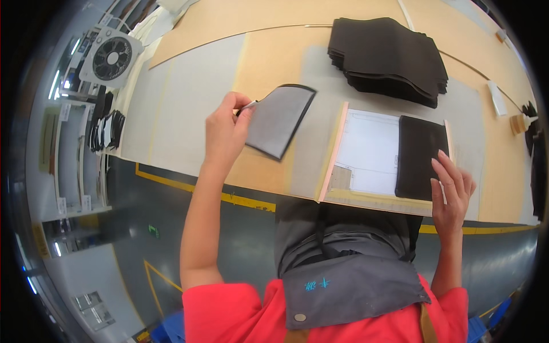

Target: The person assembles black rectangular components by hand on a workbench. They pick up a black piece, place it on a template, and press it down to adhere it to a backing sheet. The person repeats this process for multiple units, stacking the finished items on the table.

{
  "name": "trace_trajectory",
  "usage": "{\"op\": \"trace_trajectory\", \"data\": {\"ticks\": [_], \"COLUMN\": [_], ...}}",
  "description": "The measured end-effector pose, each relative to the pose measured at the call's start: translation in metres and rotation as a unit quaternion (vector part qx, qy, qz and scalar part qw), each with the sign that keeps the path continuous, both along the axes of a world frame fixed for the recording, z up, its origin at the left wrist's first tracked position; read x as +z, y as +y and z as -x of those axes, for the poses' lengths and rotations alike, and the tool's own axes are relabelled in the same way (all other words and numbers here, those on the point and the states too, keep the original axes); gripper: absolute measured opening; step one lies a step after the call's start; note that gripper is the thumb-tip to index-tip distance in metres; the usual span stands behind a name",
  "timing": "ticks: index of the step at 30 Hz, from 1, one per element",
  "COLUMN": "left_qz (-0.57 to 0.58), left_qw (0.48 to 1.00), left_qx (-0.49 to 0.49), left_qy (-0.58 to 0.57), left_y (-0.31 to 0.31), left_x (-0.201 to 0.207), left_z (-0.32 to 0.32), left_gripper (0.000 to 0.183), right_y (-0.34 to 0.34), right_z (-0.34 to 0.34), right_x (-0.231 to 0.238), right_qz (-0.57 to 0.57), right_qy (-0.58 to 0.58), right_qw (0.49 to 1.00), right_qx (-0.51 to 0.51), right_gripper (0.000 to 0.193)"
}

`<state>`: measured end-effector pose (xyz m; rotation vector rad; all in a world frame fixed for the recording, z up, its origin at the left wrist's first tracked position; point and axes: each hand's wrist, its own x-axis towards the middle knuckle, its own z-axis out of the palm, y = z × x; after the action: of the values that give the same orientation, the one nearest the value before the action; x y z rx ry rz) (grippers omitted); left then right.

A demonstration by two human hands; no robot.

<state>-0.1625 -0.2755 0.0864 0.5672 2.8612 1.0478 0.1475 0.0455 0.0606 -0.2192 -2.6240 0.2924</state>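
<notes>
My left hand point(229, 123) is raised over the table, its thumb and fingers pinching one edge of a grey panel with a black border point(280, 121). A small pale, thin bit shows at the fingertips; I cannot make out whether it is a tool or part of the panel. A flat black panel point(422, 157) lies on the right part of a white template board point(366, 150) with drawn lines and pale pink side strips. My right hand point(453, 188) touches this black panel's right edge, its fingers stretched out and not gripping.
Beyond the board stands a thick stack of black panels point(389, 60). A bottle with a pale nozzle point(520, 123) sits at the far right. At the left are a box fan point(111, 57) and a bundle of dark pieces point(107, 130). The table's near edge point(257, 187) runs in front of me.
</notes>
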Motion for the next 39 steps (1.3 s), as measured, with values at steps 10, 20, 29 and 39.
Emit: {"op": "trace_trajectory", "data": {"ticks": [10, 20, 29, 39], "left_qz": [-0.099, -0.165, -0.439, -0.319], "left_qw": [0.861, 0.95, 0.859, 0.9], "left_qx": [-0.391, -0.233, -0.182, -0.293], "left_qy": [0.311, 0.129, -0.189, 0.048], "left_y": [0.045, 0.006, 0.086, 0.095], "left_x": [0.103, 0.065, -0.006, 0.023], "left_z": [-0.091, -0.14, -0.139, -0.152], "left_gripper": [0.043, 0.059, 0.034, 0.032], "right_y": [-0.008, -0.051, -0.033, -0.029], "right_z": [0.071, 0.075, 0.053, 0.042], "right_x": [0.033, 0.036, 0.029, 0.025], "right_qz": [0.508, 0.838, 0.534, 0.614], "right_qy": [0.01, 0.022, 0.079, 0.119], "right_qw": [0.851, 0.469, 0.834, 0.768], "right_qx": [0.129, 0.279, 0.109, 0.14], "right_gripper": [0.061, 0.041, 0.015, 0.022]}}
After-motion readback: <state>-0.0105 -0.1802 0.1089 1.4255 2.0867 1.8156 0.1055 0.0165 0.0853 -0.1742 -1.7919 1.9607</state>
